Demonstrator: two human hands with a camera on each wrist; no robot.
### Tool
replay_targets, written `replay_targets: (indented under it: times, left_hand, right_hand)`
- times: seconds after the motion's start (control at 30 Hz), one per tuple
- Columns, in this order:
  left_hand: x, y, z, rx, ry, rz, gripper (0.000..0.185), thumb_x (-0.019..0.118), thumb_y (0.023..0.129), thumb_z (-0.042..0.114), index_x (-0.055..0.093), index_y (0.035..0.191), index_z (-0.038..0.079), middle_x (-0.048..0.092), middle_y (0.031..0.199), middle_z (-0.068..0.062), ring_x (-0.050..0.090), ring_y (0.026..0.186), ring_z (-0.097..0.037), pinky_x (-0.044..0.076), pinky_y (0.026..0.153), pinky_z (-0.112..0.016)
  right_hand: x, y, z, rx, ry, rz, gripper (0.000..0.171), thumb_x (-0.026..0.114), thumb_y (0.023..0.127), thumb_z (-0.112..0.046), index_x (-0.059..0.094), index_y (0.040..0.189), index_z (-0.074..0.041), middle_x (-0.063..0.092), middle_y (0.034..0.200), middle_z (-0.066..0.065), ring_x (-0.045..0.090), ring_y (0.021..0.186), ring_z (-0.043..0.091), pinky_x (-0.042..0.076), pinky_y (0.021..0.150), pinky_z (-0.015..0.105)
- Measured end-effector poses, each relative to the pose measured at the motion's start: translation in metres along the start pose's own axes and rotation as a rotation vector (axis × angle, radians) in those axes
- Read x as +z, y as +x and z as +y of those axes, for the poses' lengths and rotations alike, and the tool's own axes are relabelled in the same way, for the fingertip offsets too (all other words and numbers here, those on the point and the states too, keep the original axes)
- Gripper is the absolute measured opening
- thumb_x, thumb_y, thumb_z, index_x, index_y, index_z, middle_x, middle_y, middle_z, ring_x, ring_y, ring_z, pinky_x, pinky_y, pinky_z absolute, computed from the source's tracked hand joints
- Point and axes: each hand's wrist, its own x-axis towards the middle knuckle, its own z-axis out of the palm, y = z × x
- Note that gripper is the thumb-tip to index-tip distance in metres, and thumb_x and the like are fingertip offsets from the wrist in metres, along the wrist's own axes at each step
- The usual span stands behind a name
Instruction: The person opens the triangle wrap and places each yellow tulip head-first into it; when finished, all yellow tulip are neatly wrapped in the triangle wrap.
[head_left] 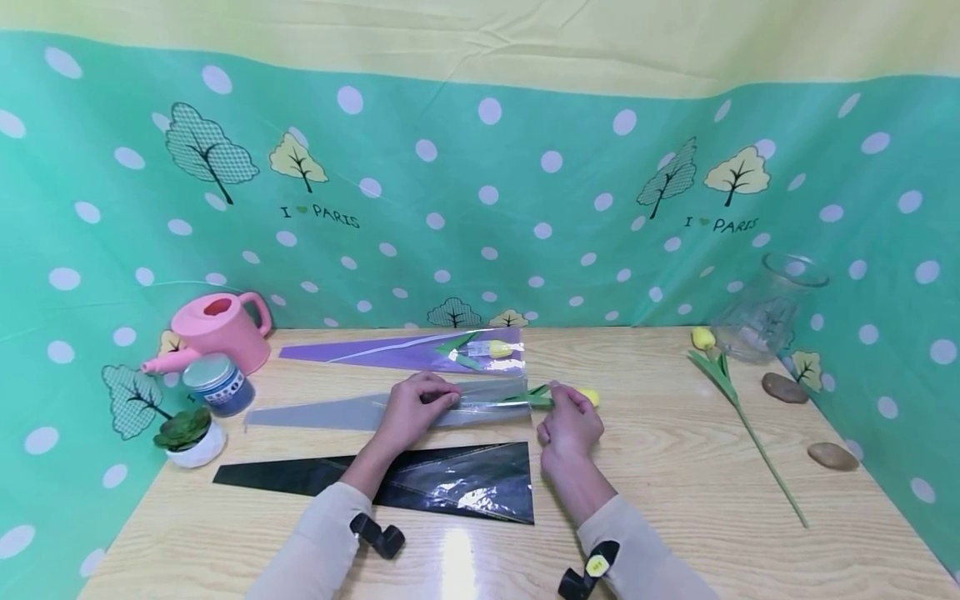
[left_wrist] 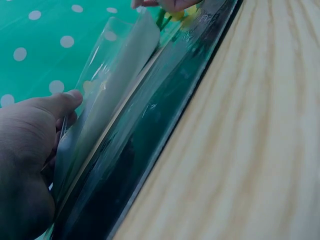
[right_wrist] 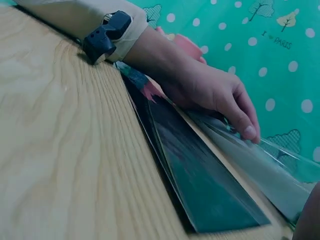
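At the frame's centre, a left hand [head_left: 415,408] pinches the clear film of a long, tapering, grey plastic sleeve [head_left: 322,416]. To its right, a right hand [head_left: 572,425] grips a green-leaved yellow tulip [head_left: 537,397], partly inside the sleeve's wide end, bloom outside.

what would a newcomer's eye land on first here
Probably the centre, where the left hand pinches a grey sleeve and the right hand grips a yellow tulip at the sleeve's right end. After that, likely the pink watering can at the back left, and the purple sleeve beyond the hands, with another yellow tulip in it.
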Motion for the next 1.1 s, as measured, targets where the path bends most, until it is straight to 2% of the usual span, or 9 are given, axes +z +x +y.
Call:
replay_targets:
  times: [0.13,0.23,0.33,0.47,0.6,0.73,0.87,1.0,1.1]
  left_hand:
    - [0.001,0.000,-0.001,0.008,0.000,0.001,0.010,0.081,0.091,0.021,0.084,0.100,0.020,0.075,0.097,0.003,0.066,0.089,-0.012,0.053,0.076,-0.023]
    - [0.002,0.000,-0.001,0.009,-0.004,-0.002,0.010,0.081,0.091,0.020,0.084,0.100,0.020,0.075,0.097,0.003,0.067,0.089,-0.011,0.053,0.077,-0.022]
    - [0.001,0.000,-0.001,0.006,-0.009,-0.002,0.010,0.081,0.090,0.019,0.084,0.100,0.019,0.075,0.097,0.003,0.066,0.089,-0.011,0.053,0.077,-0.022]
    - [0.000,0.000,0.001,0.009,-0.007,0.003,0.010,0.081,0.091,0.018,0.084,0.100,0.019,0.075,0.096,0.004,0.067,0.089,-0.011,0.053,0.076,-0.022]
    - [0.001,-0.001,0.000,0.005,-0.002,0.002,0.009,0.080,0.091,0.020,0.084,0.100,0.020,0.075,0.097,0.005,0.066,0.088,-0.010,0.053,0.076,-0.022]
    - [0.001,-0.002,-0.002,-0.005,0.005,-0.008,0.009,0.080,0.092,0.022,0.084,0.100,0.021,0.074,0.097,0.006,0.066,0.088,-0.009,0.053,0.075,-0.022]
    - [0.000,-0.002,-0.002,-0.019,0.005,-0.018,0.009,0.080,0.092,0.022,0.084,0.101,0.022,0.074,0.097,0.007,0.067,0.089,-0.010,0.054,0.077,-0.022]
    - [-0.001,-0.001,-0.002,-0.031,-0.002,-0.021,0.010,0.080,0.092,0.021,0.084,0.101,0.021,0.074,0.098,0.006,0.067,0.093,-0.011,0.054,0.080,-0.023]
    - [-0.002,-0.001,-0.001,-0.031,-0.002,-0.027,0.010,0.079,0.093,0.022,0.083,0.102,0.022,0.074,0.099,0.006,0.067,0.094,-0.012,0.055,0.081,-0.024]
  right_hand:
    - [-0.018,0.006,-0.019,-0.040,-0.037,-0.085,0.022,0.071,0.099,-0.023,0.058,0.115,-0.016,0.050,0.064,-0.014,0.034,0.046,0.000,0.031,0.045,0.017]
    - [-0.033,0.015,-0.035,-0.125,-0.063,-0.150,0.020,0.072,0.099,-0.022,0.060,0.111,-0.013,0.049,0.061,-0.013,0.033,0.045,0.001,0.031,0.045,0.017]
    - [-0.049,0.027,-0.049,-0.217,-0.154,-0.212,0.019,0.075,0.096,-0.021,0.063,0.105,-0.010,0.050,0.061,-0.010,0.038,0.045,0.004,0.035,0.046,0.018]
    - [-0.068,0.045,-0.065,-0.343,-0.415,-0.303,0.020,0.077,0.095,-0.024,0.066,0.104,-0.009,0.055,0.066,-0.008,0.051,0.055,0.007,0.046,0.052,0.020]
    - [-0.084,0.063,-0.074,-0.445,-0.684,-0.419,0.026,0.074,0.098,-0.026,0.066,0.112,-0.005,0.064,0.083,-0.006,0.061,0.074,0.006,0.054,0.067,0.022]
    - [-0.090,0.073,-0.074,-0.477,-0.862,-0.526,0.027,0.072,0.098,-0.021,0.067,0.116,-0.001,0.068,0.105,0.004,0.063,0.090,0.007,0.056,0.078,0.023]
    - [-0.092,0.078,-0.070,-0.503,-1.006,-0.612,0.025,0.074,0.096,-0.014,0.069,0.117,-0.003,0.070,0.114,0.013,0.063,0.096,0.011,0.055,0.083,0.022]
    - [-0.092,0.081,-0.066,-0.533,-1.086,-0.693,0.031,0.075,0.093,-0.012,0.067,0.122,-0.005,0.069,0.117,0.014,0.062,0.102,0.017,0.052,0.085,0.021]
    - [-0.094,0.084,-0.065,-0.530,-1.106,-0.711,0.034,0.075,0.092,-0.010,0.065,0.124,-0.005,0.068,0.116,0.014,0.061,0.102,0.020,0.051,0.083,0.022]
